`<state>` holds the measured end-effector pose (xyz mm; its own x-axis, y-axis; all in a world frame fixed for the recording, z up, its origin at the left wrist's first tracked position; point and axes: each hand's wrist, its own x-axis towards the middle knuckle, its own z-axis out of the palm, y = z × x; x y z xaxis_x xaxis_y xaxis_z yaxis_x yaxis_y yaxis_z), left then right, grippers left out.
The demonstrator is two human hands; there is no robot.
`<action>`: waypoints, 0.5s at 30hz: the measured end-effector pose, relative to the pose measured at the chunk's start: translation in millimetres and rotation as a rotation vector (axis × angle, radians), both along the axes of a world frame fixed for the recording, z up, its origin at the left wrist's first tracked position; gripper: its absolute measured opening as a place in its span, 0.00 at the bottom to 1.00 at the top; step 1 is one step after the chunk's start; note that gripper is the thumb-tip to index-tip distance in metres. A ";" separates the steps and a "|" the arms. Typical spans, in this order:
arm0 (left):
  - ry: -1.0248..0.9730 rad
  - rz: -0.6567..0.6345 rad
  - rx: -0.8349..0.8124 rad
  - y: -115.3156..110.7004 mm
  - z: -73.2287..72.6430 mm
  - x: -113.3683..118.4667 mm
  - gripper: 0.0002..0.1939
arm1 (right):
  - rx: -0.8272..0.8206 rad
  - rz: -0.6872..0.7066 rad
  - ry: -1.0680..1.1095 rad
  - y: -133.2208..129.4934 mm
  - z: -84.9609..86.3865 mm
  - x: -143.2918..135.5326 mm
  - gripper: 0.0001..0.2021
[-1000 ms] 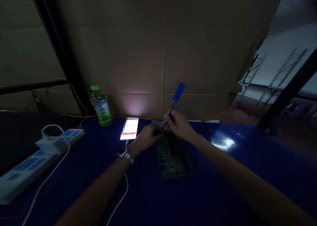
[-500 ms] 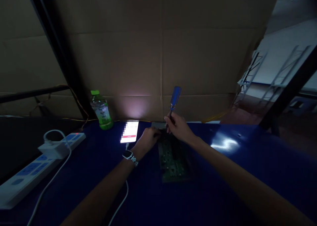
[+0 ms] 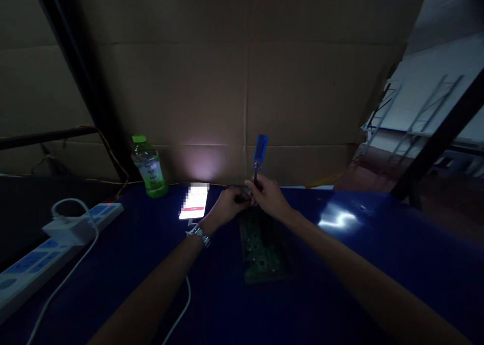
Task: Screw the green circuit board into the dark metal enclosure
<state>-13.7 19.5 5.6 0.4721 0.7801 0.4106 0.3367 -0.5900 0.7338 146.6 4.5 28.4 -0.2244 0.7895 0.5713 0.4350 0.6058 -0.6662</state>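
Note:
A screwdriver with a blue handle stands nearly upright in my right hand, whose fingers pinch its shaft. Its tip is hidden behind the fingers. My left hand is beside the right one, fingers curled together at the far end of a green circuit board. Whatever those left fingers hold is hidden in shadow. The board lies flat on the dark blue table, its far end covered by both hands. A watch with a metal band is on my left wrist.
Left of my hands lie a lit phone and its white cable. Behind it stands a green-capped bottle. A white power strip with a plugged-in charger runs along the left. A cardboard wall rises at the table's back.
The screwdriver and my right hand have shifted slightly left, nearer my left hand, with the handle more upright. My left fingers have moved closer to the right ones. The view has shifted a little.

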 end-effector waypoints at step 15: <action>0.038 0.131 0.069 -14.6 -3.2 0.6 0.05 | 0.069 -0.073 -0.078 2.6 -7.1 -4.2 0.12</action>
